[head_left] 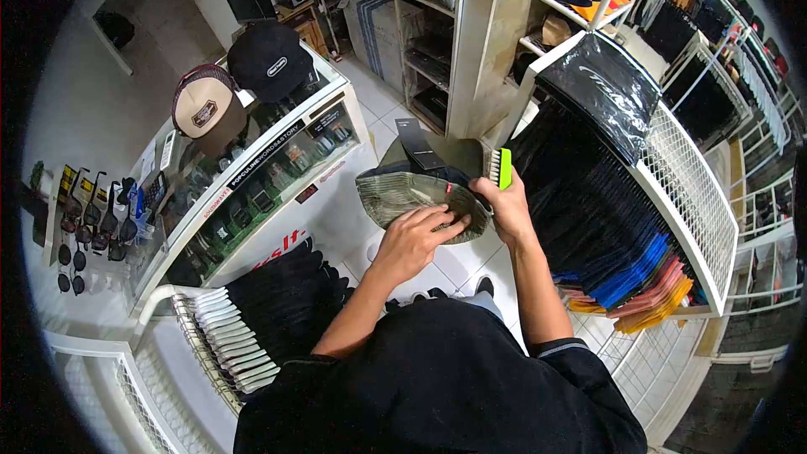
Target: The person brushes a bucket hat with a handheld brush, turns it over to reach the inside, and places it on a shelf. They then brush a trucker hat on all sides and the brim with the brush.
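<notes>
An olive cap (387,200) with a mesh part and a small red label is held in front of my body. A black hang tag (418,145) stands up from it. My left hand (414,244) rests on the mesh, its fingers stretched out and a little apart. At the cap's right side, my right hand (508,208) is closed around a brush (504,168) with a bright green back and pale bristles. The thumb of that hand lies against the cap's edge. Some fingers of my right hand are hidden.
A glass display case (277,160) at left carries a beige-and-maroon cap (204,109) and a black cap (267,63). Sunglasses (109,220) hang farther left. Racks of dark clothes (277,298) and folded-over garments (580,202) flank me. White floor tiles (458,265) lie below.
</notes>
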Demonstrator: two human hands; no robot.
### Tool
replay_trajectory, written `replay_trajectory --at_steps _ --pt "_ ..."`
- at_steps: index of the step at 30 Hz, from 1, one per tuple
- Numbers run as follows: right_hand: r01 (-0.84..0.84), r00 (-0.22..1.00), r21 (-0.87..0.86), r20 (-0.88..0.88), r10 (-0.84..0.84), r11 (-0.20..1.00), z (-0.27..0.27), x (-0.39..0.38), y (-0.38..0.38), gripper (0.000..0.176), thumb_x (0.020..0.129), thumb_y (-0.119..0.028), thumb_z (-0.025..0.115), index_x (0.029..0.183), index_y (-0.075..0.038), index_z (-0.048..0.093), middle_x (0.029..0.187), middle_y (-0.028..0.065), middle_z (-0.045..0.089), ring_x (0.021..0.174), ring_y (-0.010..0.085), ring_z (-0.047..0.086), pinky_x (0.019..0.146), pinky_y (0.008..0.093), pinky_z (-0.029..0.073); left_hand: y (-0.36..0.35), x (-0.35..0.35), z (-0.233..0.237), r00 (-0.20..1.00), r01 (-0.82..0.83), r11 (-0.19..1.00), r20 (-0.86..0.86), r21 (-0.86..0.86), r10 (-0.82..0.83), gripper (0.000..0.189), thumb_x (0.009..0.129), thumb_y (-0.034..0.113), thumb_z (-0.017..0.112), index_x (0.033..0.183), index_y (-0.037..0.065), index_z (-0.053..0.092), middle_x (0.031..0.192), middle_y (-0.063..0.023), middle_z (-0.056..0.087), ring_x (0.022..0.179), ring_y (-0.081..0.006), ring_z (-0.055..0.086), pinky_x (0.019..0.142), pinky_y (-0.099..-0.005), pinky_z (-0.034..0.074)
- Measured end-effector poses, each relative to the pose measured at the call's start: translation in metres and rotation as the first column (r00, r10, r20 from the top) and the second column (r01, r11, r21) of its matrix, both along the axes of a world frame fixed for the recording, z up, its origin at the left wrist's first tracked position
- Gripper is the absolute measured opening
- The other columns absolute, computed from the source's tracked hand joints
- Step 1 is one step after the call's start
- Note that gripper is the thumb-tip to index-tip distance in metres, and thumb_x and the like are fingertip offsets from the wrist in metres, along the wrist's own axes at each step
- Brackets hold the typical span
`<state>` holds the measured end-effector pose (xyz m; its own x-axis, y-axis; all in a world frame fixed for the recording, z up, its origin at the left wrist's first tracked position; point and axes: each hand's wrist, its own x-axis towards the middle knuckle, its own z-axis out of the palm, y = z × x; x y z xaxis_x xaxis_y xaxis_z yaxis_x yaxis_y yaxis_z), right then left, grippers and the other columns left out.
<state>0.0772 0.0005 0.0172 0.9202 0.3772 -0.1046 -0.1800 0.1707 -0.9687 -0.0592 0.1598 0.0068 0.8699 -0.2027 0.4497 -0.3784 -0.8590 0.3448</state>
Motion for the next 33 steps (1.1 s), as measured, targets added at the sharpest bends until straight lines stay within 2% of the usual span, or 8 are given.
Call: replay_trajectory --at_steps 4,8,11,15,20,23,28,33 --pt "0.139 0.968 0.059 0.205 -0.148 0.989 0.0 -0.005 -0.008 0.062 0.08 0.0 0.072 0.14 -0.002 0.054 0.108 0.0031 0.064 0.09 0.0122 0.062 0.083 0.0279 0.053 -0.006 -0.001 0.011 0.996 -0.077 0.991 0.052 0.106 0.072 0.053 0.082 0.0 0.067 0.132 0.018 0.071 0.125 -0.0046 0.071 0.127 -0.0272 0.062 0.108 -0.0451 0.05" --pt "0.204 0.886 0.14 0.395 -0.243 0.969 0.009 -0.003 -0.021 0.076 0.077 0.004 0.073 0.148 -0.002 0.046 0.123 0.0083 0.061 0.108 0.0172 0.062 0.099 0.0313 0.05 0.011 -0.018 0.03 0.993 0.072 0.956 0.11 -0.285 -0.042 0.045 0.092 0.002 0.066 0.136 0.009 0.067 0.118 -0.0123 0.073 0.123 -0.025 0.065 0.109 -0.0422 0.048" --pt "0.392 0.604 0.067 0.734 -0.312 0.917 0.029 -0.009 -0.039 0.084 0.071 0.002 0.074 0.149 0.001 0.043 0.132 0.0132 0.057 0.119 0.0218 0.058 0.107 0.0346 0.045 0.05 -0.041 0.008 0.967 0.118 0.644 0.234 -0.756 0.098 0.04 0.103 0.015 0.059 0.138 -0.003 0.061 0.12 -0.017 0.073 0.121 -0.0205 0.066 0.111 -0.0374 0.044" --pt "0.267 0.605 0.114 0.753 -0.259 0.957 0.02 -0.019 -0.049 0.091 0.066 0.001 0.076 0.149 0.003 0.041 0.142 0.0136 0.052 0.122 0.0216 0.056 0.108 0.0342 0.044 0.057 -0.021 0.042 0.978 -0.083 0.425 0.008 -0.901 0.208 0.052 0.11 0.032 0.044 0.143 -0.006 0.055 0.133 -0.0185 0.067 0.127 -0.023 0.06 0.113 -0.0382 0.042" --pt "0.242 0.569 0.031 0.805 -0.168 0.97 0.016 -0.025 -0.04 0.088 0.067 -0.004 0.078 0.148 0.001 0.045 0.137 0.0127 0.057 0.119 0.02 0.058 0.106 0.0336 0.046 0.042 -0.005 0.022 0.958 0.121 0.073 0.097 -0.99 -0.27 0.061 0.112 0.039 0.04 0.153 -0.006 0.043 0.147 -0.0151 0.056 0.134 -0.02 0.053 0.116 -0.0359 0.038" --pt "0.233 0.644 0.032 0.744 -0.178 0.972 0.022 -0.028 -0.036 0.086 0.067 -0.003 0.076 0.147 0.001 0.046 0.136 0.0124 0.058 0.118 0.0204 0.059 0.106 0.0341 0.046 0.036 -0.009 0.038 0.969 -0.113 0.448 -0.199 -0.887 -0.148 0.051 0.107 0.021 0.055 0.15 -0.006 0.047 0.144 -0.0134 0.059 0.13 -0.0201 0.055 0.112 -0.0345 0.04" --pt "0.269 0.763 -0.167 0.639 -0.104 0.949 0.031 -0.026 -0.031 0.077 0.074 -0.007 0.073 0.147 0.0 0.048 0.127 0.0169 0.063 0.112 0.0251 0.064 0.102 0.0371 0.049 0.026 0.004 0.023 0.969 -0.228 0.428 -0.245 -0.874 0.017 0.037 0.101 0.001 0.06 0.137 -0.007 0.057 0.127 -0.0083 0.068 0.113 -0.0133 0.062 0.099 -0.0298 0.049" --pt "0.415 0.488 -0.153 0.869 -0.077 0.897 0.066 -0.039 -0.037 0.072 0.086 -0.019 0.057 0.152 0.006 0.043 0.121 0.0273 0.058 0.112 0.0392 0.059 0.101 0.0453 0.046 0.011 0.005 0.015 0.956 -0.29 0.515 -0.224 -0.807 0.188 0.027 0.1 0.003 0.06 0.125 -0.006 0.062 0.109 -0.0167 0.075 0.098 -0.0195 0.07 0.09 -0.0338 0.053"
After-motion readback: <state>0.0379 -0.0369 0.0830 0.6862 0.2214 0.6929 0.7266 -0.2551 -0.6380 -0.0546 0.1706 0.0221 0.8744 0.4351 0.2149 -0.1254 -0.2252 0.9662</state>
